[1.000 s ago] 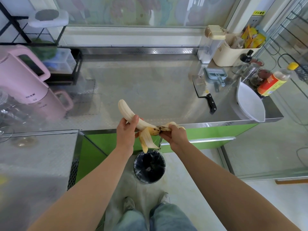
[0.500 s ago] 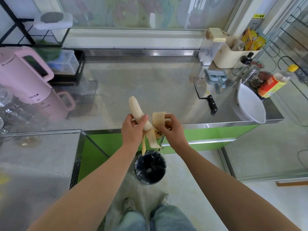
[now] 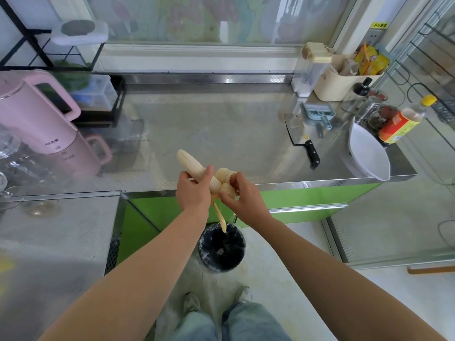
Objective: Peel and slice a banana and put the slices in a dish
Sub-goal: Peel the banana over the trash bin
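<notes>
Head view: left hand curls round the pale, mostly bared banana, its long axis slanting up-left from the lower end, where the right hand pinches yellowish peel above a round black bin.

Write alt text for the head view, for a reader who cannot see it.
A person's left hand grips a mostly peeled banana while the right hand holds its peel above a bin. A knife and a white dish lie on the steel counter beyond.
</notes>
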### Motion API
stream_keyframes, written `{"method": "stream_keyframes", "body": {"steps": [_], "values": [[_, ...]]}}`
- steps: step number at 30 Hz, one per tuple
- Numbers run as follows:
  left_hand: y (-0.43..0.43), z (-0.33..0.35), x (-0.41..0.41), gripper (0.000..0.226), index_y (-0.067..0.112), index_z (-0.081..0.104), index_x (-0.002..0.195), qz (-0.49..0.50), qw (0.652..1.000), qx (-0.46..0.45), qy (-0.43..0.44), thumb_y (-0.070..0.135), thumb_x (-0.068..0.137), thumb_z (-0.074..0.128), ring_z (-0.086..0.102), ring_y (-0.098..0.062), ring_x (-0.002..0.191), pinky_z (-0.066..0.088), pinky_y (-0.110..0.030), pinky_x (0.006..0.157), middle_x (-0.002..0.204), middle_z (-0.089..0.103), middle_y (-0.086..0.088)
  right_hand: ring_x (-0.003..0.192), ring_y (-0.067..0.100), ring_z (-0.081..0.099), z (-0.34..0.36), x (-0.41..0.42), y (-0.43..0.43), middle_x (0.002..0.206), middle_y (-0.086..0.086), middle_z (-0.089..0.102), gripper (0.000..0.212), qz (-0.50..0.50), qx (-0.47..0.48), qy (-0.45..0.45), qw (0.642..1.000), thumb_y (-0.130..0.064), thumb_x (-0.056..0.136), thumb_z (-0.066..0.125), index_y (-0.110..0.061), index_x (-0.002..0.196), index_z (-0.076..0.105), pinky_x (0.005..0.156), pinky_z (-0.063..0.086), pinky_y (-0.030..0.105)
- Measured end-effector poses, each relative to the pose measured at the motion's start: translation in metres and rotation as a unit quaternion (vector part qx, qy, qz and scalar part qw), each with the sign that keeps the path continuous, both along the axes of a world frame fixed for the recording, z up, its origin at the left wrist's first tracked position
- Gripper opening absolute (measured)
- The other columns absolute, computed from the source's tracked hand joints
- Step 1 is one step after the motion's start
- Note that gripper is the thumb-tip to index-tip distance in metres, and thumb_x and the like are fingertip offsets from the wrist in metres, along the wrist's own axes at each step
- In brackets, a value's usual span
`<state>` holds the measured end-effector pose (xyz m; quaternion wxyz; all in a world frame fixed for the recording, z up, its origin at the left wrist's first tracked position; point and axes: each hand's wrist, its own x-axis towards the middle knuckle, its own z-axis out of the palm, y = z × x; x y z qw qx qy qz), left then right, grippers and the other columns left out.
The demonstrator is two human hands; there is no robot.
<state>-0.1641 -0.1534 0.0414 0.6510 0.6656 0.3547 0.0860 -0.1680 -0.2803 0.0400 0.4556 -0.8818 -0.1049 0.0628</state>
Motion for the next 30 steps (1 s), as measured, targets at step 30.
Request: {"method": "stream_keyframes", "body": {"steps": [30], "values": [[-0.009, 0.000, -0.014, 0.037, 0.023, 0.051, 0.092, 0.032, 0.999, -0.005, -0.014, 0.047, 0.074, 0.073, 0.065, -0.022, 0.081, 0.056, -0.050, 0.076, 0.087, 0.063, 0.000, 0.072, 0.012, 0.055, 0.004, 0.003, 0.014, 0.080, 0.000, 0.062, 0.012, -0.157, 0.042, 0.067, 0.984, -0.008, 0.078, 0.070, -0.012, 0.081, 0.059, 0.059, 0.041, 0.016]]}}
